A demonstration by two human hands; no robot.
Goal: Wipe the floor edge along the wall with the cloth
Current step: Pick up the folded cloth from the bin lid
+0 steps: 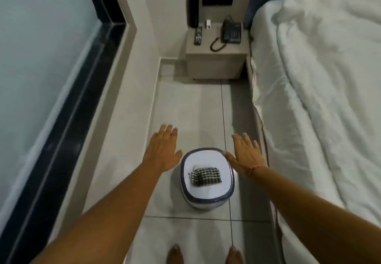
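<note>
the checked cloth (206, 175) lies folded in the middle of the white top of a small stool (207, 196) with a dark blue rim, which stands on the tiled floor (191, 107) in the narrow strip between the wall (132, 82) on the left and the bed (321, 90) on the right. both hands are stretched out above the floor on either side of the stool, palms down, fingers spread and holding nothing. the left hand (162, 150) hovers off the stool's far left corner, apart from it; the right hand (245, 154) is at the far right corner, its thumb just over the rim, though contact cannot be told. a thin red thread (254, 169) circles the right wrist. neither hand touches the cloth.

the floor edge runs along the foot of the left wall, where a pale skirting meets the tiles. higher on that wall a dark frame (68, 123) borders a frosted panel (37, 43). at the far end a bedside cabinet (216, 57) closes off the strip, set against the bed; on it sit a telephone (231, 31) with a coiled cord, a remote control (198, 36) and a small white item. white bedding hangs down the bed's side close to the stool. two bare feet (175, 254) show at the bottom edge.
</note>
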